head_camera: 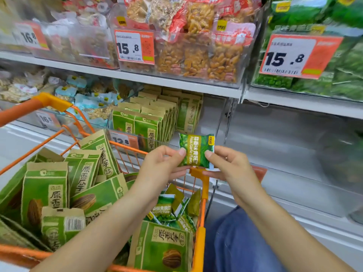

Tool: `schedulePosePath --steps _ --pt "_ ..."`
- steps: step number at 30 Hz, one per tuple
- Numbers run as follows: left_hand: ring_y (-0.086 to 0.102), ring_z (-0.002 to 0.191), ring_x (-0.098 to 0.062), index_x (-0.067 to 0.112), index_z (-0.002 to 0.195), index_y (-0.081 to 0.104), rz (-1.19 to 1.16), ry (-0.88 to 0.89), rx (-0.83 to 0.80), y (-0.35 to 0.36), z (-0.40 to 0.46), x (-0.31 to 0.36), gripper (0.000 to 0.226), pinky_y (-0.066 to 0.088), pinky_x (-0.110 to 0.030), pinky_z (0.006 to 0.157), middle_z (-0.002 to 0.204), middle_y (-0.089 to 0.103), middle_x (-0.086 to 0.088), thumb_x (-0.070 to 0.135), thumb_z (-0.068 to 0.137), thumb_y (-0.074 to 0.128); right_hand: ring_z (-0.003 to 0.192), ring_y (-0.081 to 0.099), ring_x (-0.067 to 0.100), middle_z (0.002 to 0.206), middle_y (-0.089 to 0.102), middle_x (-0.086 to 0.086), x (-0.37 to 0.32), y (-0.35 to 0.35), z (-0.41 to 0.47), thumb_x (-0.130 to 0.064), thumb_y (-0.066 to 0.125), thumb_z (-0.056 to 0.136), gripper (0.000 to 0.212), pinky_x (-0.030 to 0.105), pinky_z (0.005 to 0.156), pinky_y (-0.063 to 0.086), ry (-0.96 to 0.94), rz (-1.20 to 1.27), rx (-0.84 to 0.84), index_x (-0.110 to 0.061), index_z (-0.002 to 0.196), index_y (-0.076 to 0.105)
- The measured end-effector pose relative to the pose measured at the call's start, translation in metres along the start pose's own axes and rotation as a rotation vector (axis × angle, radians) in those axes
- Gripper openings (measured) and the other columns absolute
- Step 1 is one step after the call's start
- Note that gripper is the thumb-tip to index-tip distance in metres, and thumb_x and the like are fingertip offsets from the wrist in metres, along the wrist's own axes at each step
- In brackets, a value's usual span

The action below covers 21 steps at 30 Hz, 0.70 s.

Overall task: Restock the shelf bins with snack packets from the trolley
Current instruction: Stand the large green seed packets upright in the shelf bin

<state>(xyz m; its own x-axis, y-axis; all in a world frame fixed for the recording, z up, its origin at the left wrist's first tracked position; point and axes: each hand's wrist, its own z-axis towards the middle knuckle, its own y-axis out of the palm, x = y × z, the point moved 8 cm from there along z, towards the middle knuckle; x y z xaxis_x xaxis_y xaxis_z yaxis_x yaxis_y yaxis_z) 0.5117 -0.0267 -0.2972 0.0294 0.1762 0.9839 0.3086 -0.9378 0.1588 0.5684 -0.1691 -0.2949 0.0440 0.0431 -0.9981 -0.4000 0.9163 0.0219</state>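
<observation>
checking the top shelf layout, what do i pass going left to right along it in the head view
clear bin with the 16.8 price tag → bin of orange-brown snack packets with a 15.8 tag → bin of green packets with its own 15.8 tag

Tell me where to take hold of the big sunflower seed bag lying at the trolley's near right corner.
Grip the sunflower seed bag by its brown top edge, coming from above. It lies flat, face up, that edge bare, while the trolley rim hems its right side.
</observation>
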Motion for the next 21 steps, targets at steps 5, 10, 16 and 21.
schedulePosePath --steps 5,10,16,21 --pt "0.073 0.082 -0.020 0.010 0.079 0.052 -0.022 -0.116 -0.106 0.042 0.011 -0.009 0.017 0.058 -0.021 0.068 0.095 0.070 -0.008 0.017 0.092 0.059 0.076 0.067 0.007 0.080 0.073 -0.001 -0.016 -0.045 0.003 -0.009 0.055 0.093 0.017 0.019 0.062 0.054 -0.006 -0.030 0.046 -0.015 0.090 0.071" --pt "0.068 0.078 -0.016 0.022 0.074 0.058 0.443 0.121 -0.087 0.094 0.040 -0.004 0.025 0.050 -0.028 0.059 0.080 0.072 -0.002 0.043 0.082 0.067 0.081 0.068 0.012 0.087 0.072 0.001 -0.001 -0.092 0.006 -0.014 0.059 0.090 0.010 0.026 0.074 0.056 0.141 0.168 0.144 -0.015 0.092 0.069" --pt "0.038 0.132 -0.025 0.013 0.137 0.044 1.066 0.447 -0.072 0.126 0.088 0.001 0.052 0.030 -0.034 0.105 0.145 0.042 -0.008 0.043 0.095 0.050 0.060 0.063 0.011 0.088 0.064 0.008 0.012 -0.188 0.062 -0.005 0.059 0.090 0.025 0.019 0.048 0.053 0.226 -0.057 0.333 -0.006 0.116 0.057" --pt "0.020 0.144 -0.020 0.013 0.148 0.027 1.094 0.464 -0.138 0.131 0.107 -0.025 0.059 0.025 -0.031 0.109 0.161 0.008 -0.001 0.028 0.097 0.051 0.063 0.065 0.012 0.098 0.058 0.012 0.060 -0.217 0.145 0.000 0.060 0.089 0.010 0.032 0.059 0.057 0.376 -0.392 0.338 -0.009 0.092 0.055"
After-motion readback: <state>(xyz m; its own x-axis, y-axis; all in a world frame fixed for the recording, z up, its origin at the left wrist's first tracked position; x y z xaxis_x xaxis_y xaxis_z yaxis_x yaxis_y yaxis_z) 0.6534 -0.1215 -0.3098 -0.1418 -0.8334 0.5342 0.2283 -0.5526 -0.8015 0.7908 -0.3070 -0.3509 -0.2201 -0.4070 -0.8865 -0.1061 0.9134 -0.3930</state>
